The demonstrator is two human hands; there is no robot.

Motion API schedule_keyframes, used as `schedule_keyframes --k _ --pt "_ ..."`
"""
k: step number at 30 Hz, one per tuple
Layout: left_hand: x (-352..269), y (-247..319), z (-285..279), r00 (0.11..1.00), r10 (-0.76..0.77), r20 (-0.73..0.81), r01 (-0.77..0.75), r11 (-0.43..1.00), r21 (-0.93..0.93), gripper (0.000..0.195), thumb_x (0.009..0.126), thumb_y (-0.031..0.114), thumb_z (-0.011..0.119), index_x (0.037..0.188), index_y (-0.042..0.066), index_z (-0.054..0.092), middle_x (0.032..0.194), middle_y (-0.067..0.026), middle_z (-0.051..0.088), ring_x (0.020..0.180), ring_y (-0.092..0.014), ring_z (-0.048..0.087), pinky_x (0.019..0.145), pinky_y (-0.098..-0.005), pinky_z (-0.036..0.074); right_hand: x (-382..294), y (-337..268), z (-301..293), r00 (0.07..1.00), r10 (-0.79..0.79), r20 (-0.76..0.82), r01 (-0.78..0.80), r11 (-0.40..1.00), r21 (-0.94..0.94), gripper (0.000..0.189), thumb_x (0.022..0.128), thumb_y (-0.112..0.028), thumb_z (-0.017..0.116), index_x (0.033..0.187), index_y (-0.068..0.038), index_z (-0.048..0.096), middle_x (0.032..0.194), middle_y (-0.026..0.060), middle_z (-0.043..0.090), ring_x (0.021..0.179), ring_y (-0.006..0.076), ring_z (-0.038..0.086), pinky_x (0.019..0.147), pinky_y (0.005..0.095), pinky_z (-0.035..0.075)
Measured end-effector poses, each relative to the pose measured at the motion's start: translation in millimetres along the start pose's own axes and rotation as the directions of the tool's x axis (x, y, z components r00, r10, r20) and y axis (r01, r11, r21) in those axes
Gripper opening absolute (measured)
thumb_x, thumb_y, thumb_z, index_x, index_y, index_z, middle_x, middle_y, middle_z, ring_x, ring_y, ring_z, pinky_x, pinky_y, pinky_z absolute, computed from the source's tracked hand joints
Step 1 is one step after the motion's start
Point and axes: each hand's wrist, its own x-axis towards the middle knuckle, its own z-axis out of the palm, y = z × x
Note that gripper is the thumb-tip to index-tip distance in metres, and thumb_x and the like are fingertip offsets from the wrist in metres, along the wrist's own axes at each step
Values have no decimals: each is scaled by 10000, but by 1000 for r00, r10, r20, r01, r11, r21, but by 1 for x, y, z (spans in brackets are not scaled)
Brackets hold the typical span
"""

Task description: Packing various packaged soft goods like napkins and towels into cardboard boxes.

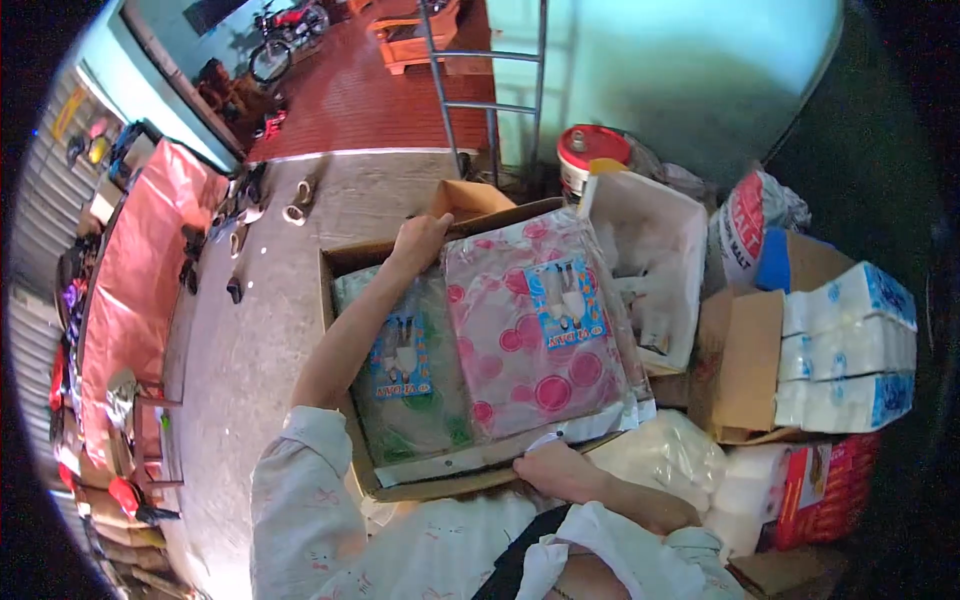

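Observation:
A shallow cardboard box lies before me, holding clear plastic packages. The package with pink circles lies at the right, slightly tilted, its right side reaching over the box's edge. Beside it, on the left, is a package with green circles, partly hidden by my forearm. Both bear blue printed cards. My left hand grips the far rim of the box near the pink package's top corner. At the near rim, my right hand has its fingers closed on the edge, by the packages' white strip.
A white foam box and a red-lidded bucket stand at the right. Nearby are a carton, wrapped white packs and plastic bags. A metal ladder stands beyond. Shoes lie on the concrete floor, near a pink-covered table.

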Motion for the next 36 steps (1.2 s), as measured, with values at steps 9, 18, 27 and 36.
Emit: schedule_keyframes --k 9,18,27,36 --pt "-33 22 62 982 -180 -50 184 978 98 148 771 185 451 888 105 494 644 -125 568 628 -298 579 533 -395 468 -17 78 59 989 -144 -14 139 971 -193 123 661 -91 495 618 -22 587 616 139 576 595 261 596 520 363 476" --pt "-69 29 106 936 -348 -59 350 936 32 239 768 312 485 844 92 540 701 -152 560 670 -308 570 547 -399 458 -13 159 79 949 -293 115 312 929 -200 107 666 -99 488 653 -12 549 614 146 560 605 278 584 538 372 471" --pt "-87 64 104 739 -674 6 674 739 -15 232 770 308 484 823 90 542 658 -141 550 668 -311 563 545 -411 444 -5 244 75 872 -430 233 484 825 -292 92 662 -109 487 660 -29 532 604 141 549 580 273 578 521 371 469" --pt "-105 82 87 694 -715 -83 720 692 52 113 707 102 493 811 61 487 653 -144 534 662 -319 562 539 -407 446 -1 271 62 726 -572 381 684 656 -318 101 675 -122 480 726 -40 510 597 98 542 549 242 571 484 347 458"
